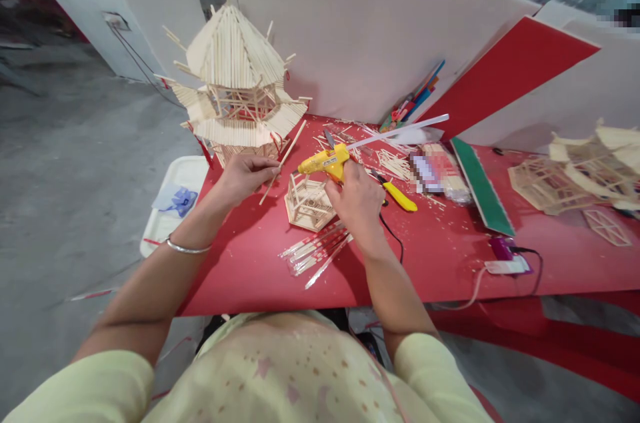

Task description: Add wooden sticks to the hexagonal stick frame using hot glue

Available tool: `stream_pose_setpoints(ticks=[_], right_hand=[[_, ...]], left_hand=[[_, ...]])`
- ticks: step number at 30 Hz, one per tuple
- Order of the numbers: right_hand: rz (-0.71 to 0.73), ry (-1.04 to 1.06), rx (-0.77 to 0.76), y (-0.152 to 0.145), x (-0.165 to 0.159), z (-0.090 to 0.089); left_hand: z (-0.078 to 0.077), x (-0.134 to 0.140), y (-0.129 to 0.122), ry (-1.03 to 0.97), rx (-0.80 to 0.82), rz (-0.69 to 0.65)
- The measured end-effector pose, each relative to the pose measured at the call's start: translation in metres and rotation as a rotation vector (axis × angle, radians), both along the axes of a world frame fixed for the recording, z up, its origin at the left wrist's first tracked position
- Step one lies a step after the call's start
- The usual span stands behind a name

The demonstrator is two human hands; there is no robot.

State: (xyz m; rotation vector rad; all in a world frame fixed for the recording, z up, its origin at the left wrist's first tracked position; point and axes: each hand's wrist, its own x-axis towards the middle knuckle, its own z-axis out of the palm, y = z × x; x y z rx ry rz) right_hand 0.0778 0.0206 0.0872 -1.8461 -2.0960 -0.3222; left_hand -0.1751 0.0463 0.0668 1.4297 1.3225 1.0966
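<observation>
Between the fingertips of my left hand (247, 177) is a thin wooden stick (295, 145), slanting up to the right. My right hand (361, 199) grips a yellow hot glue gun (323, 161), its nozzle pointing left toward the stick with a gap between them. A long translucent glue stick (400, 131) pokes out of the gun's back. Beneath the gun, a small open frame of wooden sticks (305, 206) stands on the red table, partly hidden by my right hand. Clear packets of wooden sticks (313, 253) lie just in front of it.
A tall pagoda model (230, 63) of sticks rises at the back left. To the right lie a yellow-handled cutter (400, 196), loose sticks (395, 163), a green board (481, 186), a power adapter (507, 256) and more stick models (555, 183). A white tray (150, 236) sits at left.
</observation>
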Motion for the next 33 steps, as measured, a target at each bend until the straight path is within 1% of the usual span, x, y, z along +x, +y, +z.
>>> stream_pose_setpoints(ticks=[8,17,25,33], right_hand=[[0.0,-0.006,-0.005,0.0,0.001,0.0],[-0.007,-0.008,-0.037,-0.002,0.001,0.003],[0.012,0.001,-0.021,-0.002,0.002,0.001],[-0.007,0.013,-0.006,-0.001,0.002,0.0]], left_hand=[[-0.004,0.0,-0.001,0.019,-0.028,-0.006],[-0.015,0.003,-0.001,0.019,-0.069,0.001],[-0.02,0.004,-0.001,-0.019,-0.033,-0.018],[-0.023,0.004,-0.002,0.013,-0.034,-0.016]])
